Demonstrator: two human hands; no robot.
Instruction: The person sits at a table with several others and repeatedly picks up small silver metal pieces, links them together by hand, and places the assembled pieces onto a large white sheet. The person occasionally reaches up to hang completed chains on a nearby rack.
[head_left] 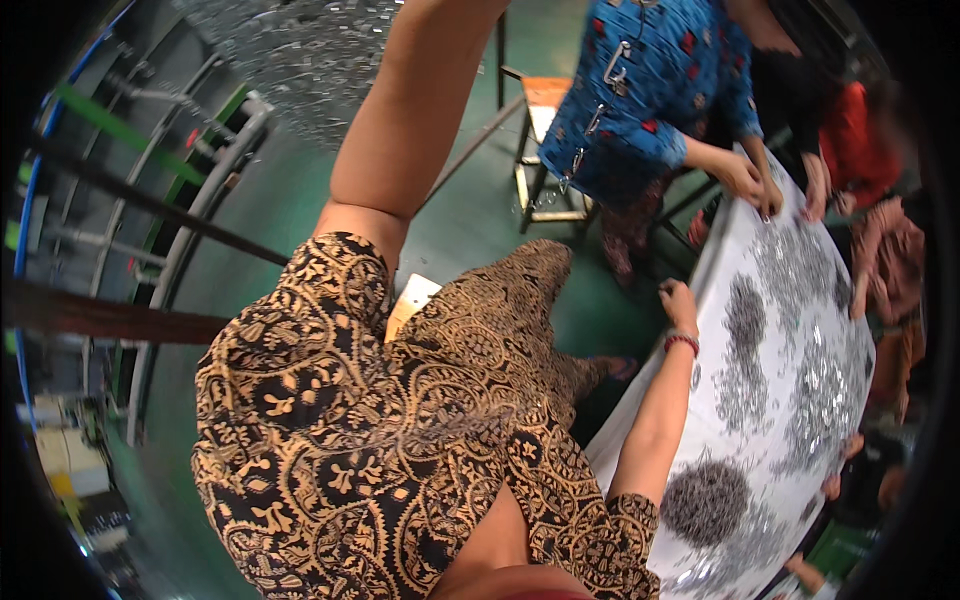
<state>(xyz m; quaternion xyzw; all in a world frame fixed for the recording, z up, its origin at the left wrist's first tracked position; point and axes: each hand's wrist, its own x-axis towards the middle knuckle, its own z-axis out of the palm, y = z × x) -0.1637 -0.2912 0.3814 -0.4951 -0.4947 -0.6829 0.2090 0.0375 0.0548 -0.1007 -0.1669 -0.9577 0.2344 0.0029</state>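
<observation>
My right hand (678,304), with a red bracelet at the wrist, is at the near edge of the white-covered table (716,262). Its fingers are curled closed, and whatever they may hold is too small to make out. My left arm (412,120) stretches up past the top of the head view, so the left hand is out of sight. Spread over the table are heaps of small grey metal pieces (742,325), some shiny (825,400). A dense dark round pile (706,502) lies nearer my right elbow.
A person in a blue flowered top (640,100) works with both hands at the table's far end. Other people line its right side. Behind the blue top stands a wooden-topped stool (545,95). Metal frames (190,190) and a glittering heap (300,60) are on the left.
</observation>
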